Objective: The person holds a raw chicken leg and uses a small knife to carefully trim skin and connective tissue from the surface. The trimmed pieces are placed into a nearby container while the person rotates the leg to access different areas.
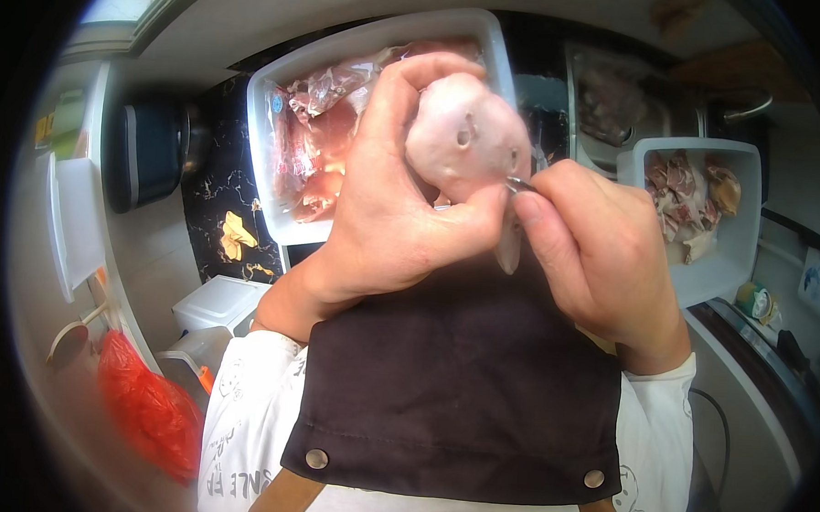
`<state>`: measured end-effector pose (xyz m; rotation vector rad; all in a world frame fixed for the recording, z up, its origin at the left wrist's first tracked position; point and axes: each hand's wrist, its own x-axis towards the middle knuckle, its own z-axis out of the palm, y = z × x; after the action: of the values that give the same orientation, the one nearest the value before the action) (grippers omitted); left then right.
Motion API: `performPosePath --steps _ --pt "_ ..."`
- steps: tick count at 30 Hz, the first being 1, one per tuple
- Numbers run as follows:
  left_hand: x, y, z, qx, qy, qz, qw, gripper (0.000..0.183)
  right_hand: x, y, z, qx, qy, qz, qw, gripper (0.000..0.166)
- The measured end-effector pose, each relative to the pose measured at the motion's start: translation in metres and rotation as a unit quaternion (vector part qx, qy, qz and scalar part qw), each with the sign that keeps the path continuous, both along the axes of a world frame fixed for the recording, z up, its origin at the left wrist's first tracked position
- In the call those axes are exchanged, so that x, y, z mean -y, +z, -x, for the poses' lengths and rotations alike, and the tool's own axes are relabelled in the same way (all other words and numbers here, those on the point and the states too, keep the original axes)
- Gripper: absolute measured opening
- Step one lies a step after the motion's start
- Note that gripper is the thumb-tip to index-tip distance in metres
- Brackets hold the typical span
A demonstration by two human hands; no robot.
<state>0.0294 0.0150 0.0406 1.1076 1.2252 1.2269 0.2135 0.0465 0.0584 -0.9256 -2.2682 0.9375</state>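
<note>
My left hand (412,215) is wrapped around a pale, skin-covered piece of raw meat (466,142), holding it up in front of my chest. Small dark holes show in its smooth surface, and a narrow flap hangs from its lower end. Between the thumb and forefinger of my right hand (599,244) is a slim metal tool (519,184), possibly tweezers. Its tip meets the lower right edge of the meat near my left thumb; the rest is hidden by my fingers. Behind my left hand stands a white plastic tub (266,174) of raw meat in clear plastic.
A second white tub (725,263) at right holds raw meat pieces. Beyond it is a metal sink (670,123) with bagged meat. Crumpled yellow scraps (236,235) lie on the black counter (216,138). A red plastic bag (143,402) is at lower left.
</note>
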Motion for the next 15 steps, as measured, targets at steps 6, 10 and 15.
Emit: performPosePath --steps 6,10,15 --pt "0.0 -0.001 0.0 0.003 0.0 0.0 1.0 0.073 -0.001 -0.003 0.001 -0.012 0.004 -0.013 1.0 0.004" --pt "-0.001 -0.001 0.001 0.008 0.0 -0.008 1.0 0.069 -0.001 -0.005 0.002 -0.019 0.001 -0.034 0.999 0.005" --pt "-0.002 -0.005 0.002 0.023 -0.012 -0.041 0.999 0.063 -0.004 -0.011 0.002 -0.039 0.004 -0.068 0.997 0.011"
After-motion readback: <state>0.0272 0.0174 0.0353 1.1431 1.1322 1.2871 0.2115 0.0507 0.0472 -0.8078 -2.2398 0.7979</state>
